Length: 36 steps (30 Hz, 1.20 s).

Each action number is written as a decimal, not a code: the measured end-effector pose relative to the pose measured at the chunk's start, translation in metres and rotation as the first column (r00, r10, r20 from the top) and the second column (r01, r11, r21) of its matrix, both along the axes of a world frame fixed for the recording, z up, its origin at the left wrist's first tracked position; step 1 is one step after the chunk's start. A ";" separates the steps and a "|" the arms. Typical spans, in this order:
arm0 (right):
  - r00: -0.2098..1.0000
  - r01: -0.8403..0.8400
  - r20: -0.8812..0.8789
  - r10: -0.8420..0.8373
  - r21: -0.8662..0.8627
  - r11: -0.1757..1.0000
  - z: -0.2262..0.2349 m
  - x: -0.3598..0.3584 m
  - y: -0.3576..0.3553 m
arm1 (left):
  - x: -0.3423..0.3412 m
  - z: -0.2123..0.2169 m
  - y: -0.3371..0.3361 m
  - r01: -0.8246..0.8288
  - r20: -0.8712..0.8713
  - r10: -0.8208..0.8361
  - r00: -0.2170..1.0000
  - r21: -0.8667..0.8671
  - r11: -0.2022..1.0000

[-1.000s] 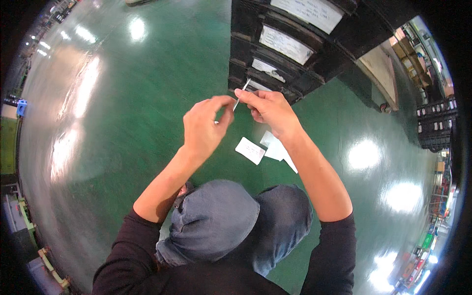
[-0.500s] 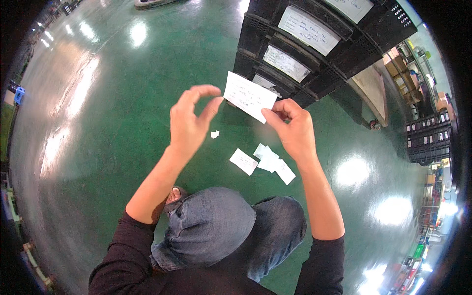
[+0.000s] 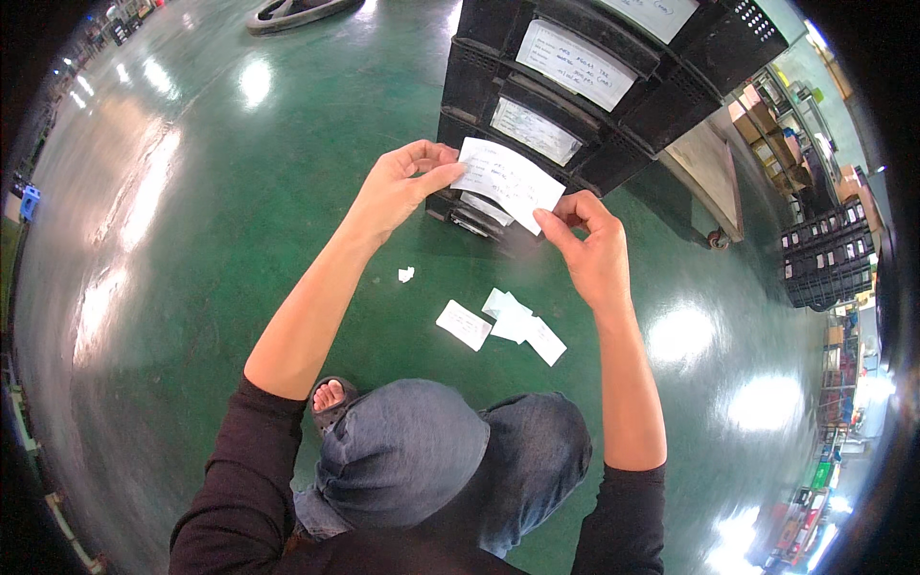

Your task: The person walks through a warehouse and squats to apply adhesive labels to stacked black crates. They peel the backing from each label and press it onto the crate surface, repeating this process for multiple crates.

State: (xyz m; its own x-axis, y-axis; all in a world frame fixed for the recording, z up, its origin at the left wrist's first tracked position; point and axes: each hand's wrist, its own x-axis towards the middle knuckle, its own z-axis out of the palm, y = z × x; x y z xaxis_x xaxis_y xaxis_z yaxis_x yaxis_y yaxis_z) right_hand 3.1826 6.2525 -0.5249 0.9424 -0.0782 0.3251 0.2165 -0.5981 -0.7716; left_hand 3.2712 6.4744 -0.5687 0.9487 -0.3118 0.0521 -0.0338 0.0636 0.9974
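While the glossy green floor (image 3: pixel 230 249) spreads under everything, a stack of black plastic crates (image 3: pixel 661 110) rises at the upper middle and right. Just past its right side is a flat board (image 3: pixel 707 172) with a caster near its lower corner, and farther right stand more black crates (image 3: pixel 829 257). Two bent knees in blue jeans (image 3: pixel 407 460) fill the lower middle, with a dark sandal (image 3: pixel 331 402) beside the left one.

Both hands are raised before the lower crates. The left hand (image 3: pixel 395 190) pinches the left edge of a white paper label (image 3: pixel 510 182) between thumb and forefinger; the right hand (image 3: pixel 590 244) has its thumb and fingers closed on the lower right corner. Stretched between these two grips, the label bows slightly, handwriting facing the person.

Behind it, white crate labels (image 3: pixel 577 65) sit on the crate fronts. On the floor below the hands, a white card (image 3: pixel 464 326) lies just beside a group of overlapping paper slips (image 3: pixel 513 319). Left of them, well apart, lies a small crumpled paper scrap (image 3: pixel 406 275).
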 end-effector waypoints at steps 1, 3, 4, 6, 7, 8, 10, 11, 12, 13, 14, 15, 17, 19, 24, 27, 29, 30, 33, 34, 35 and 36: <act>1.000 0.010 0.023 -0.010 -0.012 1.000 -0.003 0.002 -0.002 | 0.002 -0.002 -0.004 -0.003 0.049 0.004 0.999 -0.013 1.000; 0.998 0.034 0.063 -0.032 -0.034 0.999 -0.009 0.006 -0.006 | 0.006 -0.004 -0.011 -0.016 0.106 0.014 0.994 0.020 1.000; 0.997 0.059 0.059 -0.056 -0.042 0.997 -0.012 0.009 -0.008 | 0.010 -0.005 -0.014 -0.028 0.116 0.020 0.993 0.065 0.997; 0.993 0.116 0.045 -0.113 -0.060 0.991 -0.019 0.016 -0.012 | 0.018 -0.007 -0.022 -0.081 0.178 0.061 0.982 0.109 0.991; 0.985 0.168 0.068 -0.162 -0.094 0.981 -0.022 0.020 -0.014 | 0.023 -0.008 -0.026 -0.121 0.228 0.094 0.969 0.107 0.987; 0.979 0.193 0.075 -0.188 -0.080 0.978 -0.024 0.023 -0.016 | 0.027 -0.008 -0.031 -0.161 0.279 0.126 0.952 0.104 0.982; 0.964 0.261 0.063 -0.258 -0.051 0.964 -0.029 0.032 -0.018 | 0.034 -0.010 -0.038 -0.200 0.301 0.153 0.941 0.130 0.971; 0.957 0.280 0.094 -0.275 -0.057 0.958 -0.031 0.036 -0.019 | 0.037 -0.011 -0.042 -0.209 0.296 0.160 0.942 0.142 0.968; 0.947 0.309 0.115 -0.300 -0.066 0.949 -0.032 0.040 -0.019 | 0.040 -0.011 -0.045 -0.218 0.290 0.167 0.942 0.153 0.964; 0.936 0.336 0.137 -0.324 -0.075 0.939 -0.033 0.045 -0.019 | 0.042 -0.011 -0.049 -0.246 0.322 0.195 0.927 0.127 0.961; 0.925 0.357 0.167 -0.340 -0.084 0.930 -0.033 0.049 -0.019 | 0.045 -0.012 -0.053 -0.278 0.343 0.228 0.911 0.104 0.955; 0.915 0.390 0.160 -0.370 -0.112 0.914 -0.034 0.052 -0.019 | 0.046 -0.012 -0.056 -0.310 0.339 0.261 0.904 0.096 0.946; 0.901 0.422 0.182 -0.394 -0.162 0.892 -0.034 0.059 -0.019 | 0.050 -0.013 -0.063 -0.390 0.372 0.351 0.859 0.034 0.920; 0.886 0.455 0.194 -0.420 -0.201 0.867 -0.034 0.064 -0.018 | 0.053 -0.015 -0.068 -0.427 0.392 0.387 0.834 0.015 0.904; 0.866 0.495 0.216 -0.452 -0.228 0.839 -0.038 0.070 -0.017 | 0.056 -0.022 -0.078 -0.501 0.415 0.452 0.790 0.012 0.865; 0.858 0.509 0.232 -0.459 -0.254 0.823 -0.041 0.072 -0.018 | 0.059 -0.026 -0.082 -0.534 0.422 0.489 0.763 -0.013 0.845; 0.845 0.525 0.271 -0.461 -0.255 0.812 -0.044 0.073 -0.018 | 0.060 -0.028 -0.085 -0.544 0.415 0.510 0.754 -0.041 0.838; 0.837 0.535 0.292 -0.463 -0.254 0.806 -0.045 0.074 -0.018 | 0.061 -0.029 -0.086 -0.552 0.414 0.522 0.746 -0.055 0.832; 0.823 0.544 0.343 -0.452 -0.249 0.801 -0.048 0.077 -0.017 | 0.061 -0.031 -0.089 -0.571 0.421 0.548 0.723 -0.081 0.817; 0.818 0.548 0.361 -0.449 -0.246 0.800 -0.049 0.077 -0.017 | 0.062 -0.032 -0.090 -0.576 0.423 0.552 0.719 -0.082 0.813; 0.813 0.553 0.373 -0.448 -0.249 0.796 -0.049 0.078 -0.017 | 0.062 -0.032 -0.090 -0.581 0.425 0.556 0.714 -0.083 0.809; 0.808 0.558 0.382 -0.448 -0.253 0.790 -0.050 0.078 -0.017 | 0.062 -0.032 -0.091 -0.584 0.426 0.557 0.713 -0.079 0.808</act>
State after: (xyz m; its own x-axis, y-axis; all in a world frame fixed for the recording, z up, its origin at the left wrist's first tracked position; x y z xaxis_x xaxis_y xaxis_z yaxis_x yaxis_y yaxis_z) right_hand 3.2609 6.2351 -0.5747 0.6569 -0.3480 0.6689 -0.0130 -0.8922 -0.4515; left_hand 3.3330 6.3834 -0.6011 0.8380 0.2664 0.4762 -0.4489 -0.1595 0.8792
